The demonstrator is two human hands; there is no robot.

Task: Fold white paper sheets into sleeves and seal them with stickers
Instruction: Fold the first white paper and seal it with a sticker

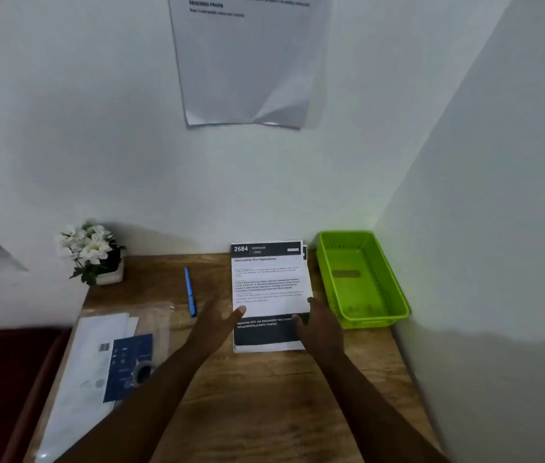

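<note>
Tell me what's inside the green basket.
The green basket beside the printed sheets holds no sleeves or papers. Its floor shows one darker rectangular patch, perhaps a label. The strip just behind the near wall is hidden.

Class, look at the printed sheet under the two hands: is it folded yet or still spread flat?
Spread flat: the printed sheet shows its full face, header to dark footer, with no crease visible.
</note>
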